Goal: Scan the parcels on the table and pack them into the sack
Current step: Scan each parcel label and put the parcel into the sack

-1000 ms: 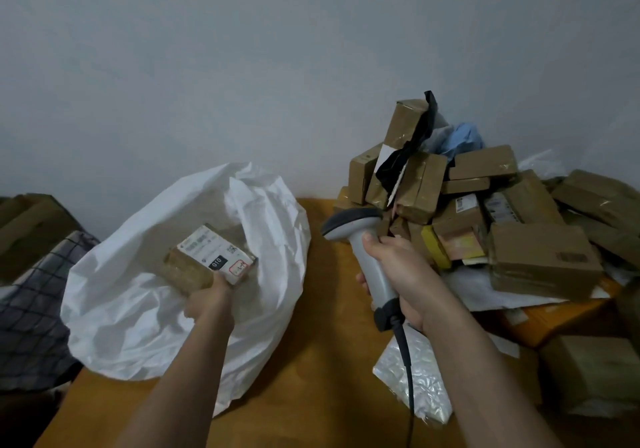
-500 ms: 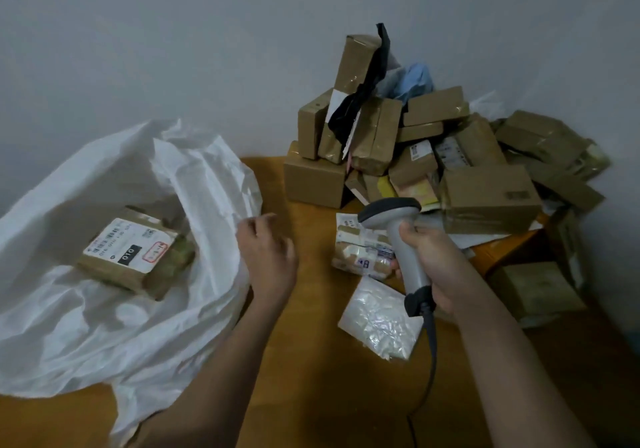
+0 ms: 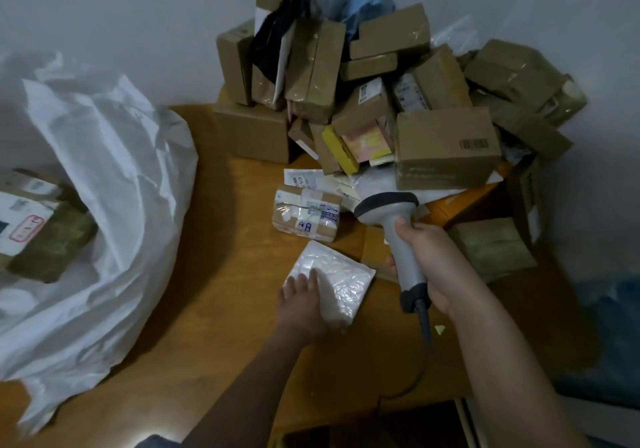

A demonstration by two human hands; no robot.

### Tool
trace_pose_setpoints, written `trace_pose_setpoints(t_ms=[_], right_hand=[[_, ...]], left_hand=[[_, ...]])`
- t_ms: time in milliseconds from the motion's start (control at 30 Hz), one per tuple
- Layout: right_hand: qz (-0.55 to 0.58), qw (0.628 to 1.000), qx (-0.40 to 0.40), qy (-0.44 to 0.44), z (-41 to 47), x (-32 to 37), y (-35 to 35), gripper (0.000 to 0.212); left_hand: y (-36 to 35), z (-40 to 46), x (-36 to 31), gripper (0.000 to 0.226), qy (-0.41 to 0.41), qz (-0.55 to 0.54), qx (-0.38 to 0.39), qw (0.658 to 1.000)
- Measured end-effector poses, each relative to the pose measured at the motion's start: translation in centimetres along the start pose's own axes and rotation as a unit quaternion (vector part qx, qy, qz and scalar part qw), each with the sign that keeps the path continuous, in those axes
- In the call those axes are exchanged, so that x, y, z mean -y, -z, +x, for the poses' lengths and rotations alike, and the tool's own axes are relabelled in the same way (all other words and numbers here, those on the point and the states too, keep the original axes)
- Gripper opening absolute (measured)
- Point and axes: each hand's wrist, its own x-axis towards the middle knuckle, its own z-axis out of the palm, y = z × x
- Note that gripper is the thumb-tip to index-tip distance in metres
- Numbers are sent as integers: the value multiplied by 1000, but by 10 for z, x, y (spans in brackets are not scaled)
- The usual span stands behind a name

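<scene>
Pale grey-white painted wall (image 3: 138, 14) fills the upper background, meeting in a corner behind the parcels. Below it, an orange-brown wooden bench (image 3: 221, 309) carries everything; surface scuffed, with small pale flecks near the front edge.

Large white crinkled plastic sack (image 3: 114, 205) sits on the left part of the bench, mouth facing right-upward. Inside it, a brown taped cardboard parcel with a white label and red stamp (image 3: 38, 232) lies at the left frame edge.

Heap of brown cardboard boxes (image 3: 381, 83) is stacked against the wall at the back right, with a black fabric strip and a pale blue bag among the topmost ones. One big box with a printed barcode (image 3: 446, 149) fronts the heap.

Just in front of the heap, apart from it, a small brown parcel wrapped in clear tape and labels (image 3: 306, 213) lies flat on the bench.

Nearer still, a white bubble-wrap mailer pouch (image 3: 341, 274) lies flat. Left hand (image 3: 304, 305) rests on its near-left corner, fingers straight and laid flat; thumb side blurred.

Right hand (image 3: 429, 267) grips the handle of a grey handheld barcode scanner (image 3: 398, 229), fingers curled round it, head pointing left-upward; its black cable (image 3: 424, 329) trails down toward the bench front.
</scene>
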Motion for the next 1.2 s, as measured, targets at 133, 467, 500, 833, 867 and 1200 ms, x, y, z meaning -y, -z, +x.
trace_pose_setpoints(t_ms=[133,467,500,833,867,1200], right_hand=[[11,1000,10,-21,8,-10,17,30],[18,999,26,-8,8,0,42,23],[21,999,31,-4,7,1,41,22],[43,996,68,25,-1,19,13,26],[40,996,75,36,-3,22,8,22],[-40,988,90,116,-11,37,-31,15]], left_hand=[[-16,3,-30,127,55,100,-50,992],[0,-11,-15,57,21,-184,-72,980],[6,-17,-12,51,16,-250,-76,965],[80,-70,9,26,17,-589,-185,786],[90,-74,10,21,23,-615,-174,769],[146,-92,36,36,-28,-751,-96,652]])
